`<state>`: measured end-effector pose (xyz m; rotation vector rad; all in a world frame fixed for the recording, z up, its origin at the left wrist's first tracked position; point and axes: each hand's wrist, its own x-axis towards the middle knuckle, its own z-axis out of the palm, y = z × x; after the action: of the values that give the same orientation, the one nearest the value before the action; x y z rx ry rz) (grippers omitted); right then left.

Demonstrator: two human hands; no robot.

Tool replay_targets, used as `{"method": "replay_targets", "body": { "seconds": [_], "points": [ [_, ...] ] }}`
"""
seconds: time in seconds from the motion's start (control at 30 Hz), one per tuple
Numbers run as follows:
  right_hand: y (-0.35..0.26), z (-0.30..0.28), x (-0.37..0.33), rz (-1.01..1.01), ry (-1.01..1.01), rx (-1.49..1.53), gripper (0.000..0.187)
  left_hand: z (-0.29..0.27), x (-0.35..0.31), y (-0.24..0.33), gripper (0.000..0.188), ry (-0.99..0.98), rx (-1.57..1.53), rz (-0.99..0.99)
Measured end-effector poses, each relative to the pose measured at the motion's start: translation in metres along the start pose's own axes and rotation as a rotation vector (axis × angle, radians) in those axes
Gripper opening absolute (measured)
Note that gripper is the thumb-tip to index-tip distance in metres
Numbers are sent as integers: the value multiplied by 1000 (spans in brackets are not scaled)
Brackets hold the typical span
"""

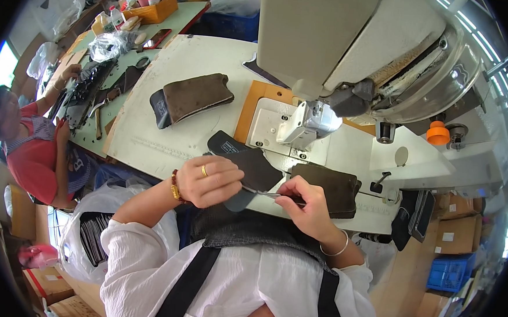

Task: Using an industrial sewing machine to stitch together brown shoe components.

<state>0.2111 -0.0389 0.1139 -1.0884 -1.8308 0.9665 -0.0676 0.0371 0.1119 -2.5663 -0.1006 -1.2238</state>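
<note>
My left hand (209,182) and my right hand (307,207) are close together at the front edge of the white table. Between them runs the thin edge of a dark flat piece (259,192), and the fingers of both hands pinch it. Just beyond lie dark brown shaped pieces (253,163), one with pale print on it. A stack of brown pieces (328,189) rests by my right hand. Another brown stack (196,98), with a black printed piece at its end, sits farther off to the left.
The industrial sewing machine (313,40) looms over the table (151,135), its metal foot (311,124) beyond my hands. At left, a co-worker (36,151) handles black material at a green table (184,12). A plastic bag of dark pieces (78,229) stands lower left; cartons (456,235) stand right.
</note>
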Motion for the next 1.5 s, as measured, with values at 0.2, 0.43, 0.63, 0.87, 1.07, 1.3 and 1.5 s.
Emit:
{"method": "replay_targets", "body": {
  "seconds": [0.2,0.43,0.63,0.87,1.07,1.3,1.5],
  "points": [
    [5,-11,-2,4,16,156,13,-5,6,-11,15,10,15,31],
    [10,-17,-5,27,11,148,15,-20,10,-22,16,-52,49,-112],
    [27,-49,-34,137,135,81,18,-53,-30,-84,19,215,306,-1031],
    [72,-92,-80,291,445,-128,21,-32,-138,-154,28,619,-172,-1567],
    [93,-104,-111,463,495,-485,24,-14,-166,-152,25,808,-287,-1661],
    [115,-112,-126,366,581,-734,25,-12,-152,-150,26,832,-254,-1679],
    [135,-128,-134,347,583,-873,25,-16,-144,-134,24,831,-273,-1659]
  ]
}}
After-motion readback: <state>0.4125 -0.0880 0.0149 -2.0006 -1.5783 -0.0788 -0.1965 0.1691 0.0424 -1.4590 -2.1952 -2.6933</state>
